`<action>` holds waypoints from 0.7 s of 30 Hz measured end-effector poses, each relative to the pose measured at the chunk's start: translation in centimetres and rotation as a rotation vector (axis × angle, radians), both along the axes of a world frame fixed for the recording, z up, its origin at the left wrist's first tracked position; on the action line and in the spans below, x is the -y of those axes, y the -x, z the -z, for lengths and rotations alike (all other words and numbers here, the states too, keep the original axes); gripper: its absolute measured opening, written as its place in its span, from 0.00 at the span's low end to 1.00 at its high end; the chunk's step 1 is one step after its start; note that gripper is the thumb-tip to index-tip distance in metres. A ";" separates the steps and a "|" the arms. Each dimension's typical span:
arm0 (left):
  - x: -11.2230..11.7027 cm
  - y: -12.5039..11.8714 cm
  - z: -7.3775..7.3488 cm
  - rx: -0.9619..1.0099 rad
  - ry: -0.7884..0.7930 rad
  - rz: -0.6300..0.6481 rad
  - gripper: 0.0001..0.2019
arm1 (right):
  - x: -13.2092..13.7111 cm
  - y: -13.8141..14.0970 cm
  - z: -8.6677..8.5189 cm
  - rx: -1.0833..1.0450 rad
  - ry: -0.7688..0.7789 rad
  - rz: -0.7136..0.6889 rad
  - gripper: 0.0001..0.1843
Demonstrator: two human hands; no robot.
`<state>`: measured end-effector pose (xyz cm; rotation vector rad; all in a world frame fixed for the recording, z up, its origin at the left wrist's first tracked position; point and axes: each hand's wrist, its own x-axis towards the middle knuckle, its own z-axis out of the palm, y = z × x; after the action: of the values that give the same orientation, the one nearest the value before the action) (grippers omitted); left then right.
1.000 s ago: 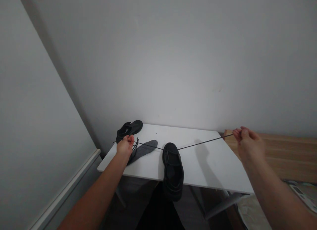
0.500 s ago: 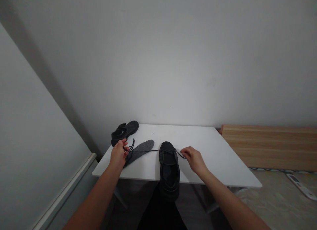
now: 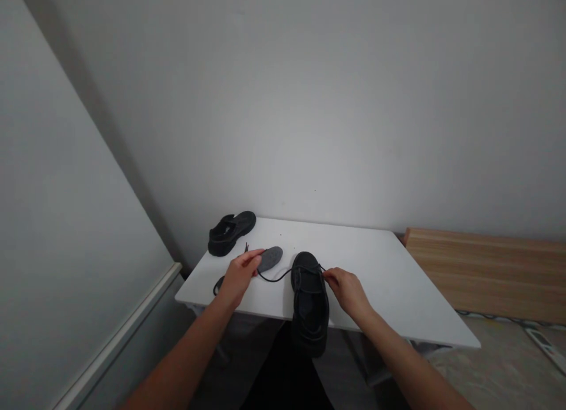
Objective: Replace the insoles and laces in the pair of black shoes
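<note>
From where I stand, the near shoe sits toe-forward at the front of the worktop, its heel past the edge above the person's dark-clad legs. A black lace crosses its front part and comes out on both sides, so I judge that at least one pass through is done. Above that crossing the opening looks loose, and I make out no knot or bow; the lacing seems only begun.

The right hand pinches the lace close against the shoe's right side. The left hand has its fingers drawn together over the grey insole; the lace sags slackly from beneath it, but whether it is gripped I can't tell. That insole lies loose on the worktop, outside either shoe. The far shoe stands at the back left, apart from both hands, with no lace visible on it.
</note>
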<state>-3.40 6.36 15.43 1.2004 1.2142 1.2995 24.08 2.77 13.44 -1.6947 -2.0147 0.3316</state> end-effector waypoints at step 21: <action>0.7 -4.6 3.1 -0.945 -0.514 0.191 0.11 | 0.2 4.6 -3.1 0.506 0.169 0.027 0.14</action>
<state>1.24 5.63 12.34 2.4086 1.3641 0.9154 19.48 2.55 16.54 -2.0690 -2.3658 0.0638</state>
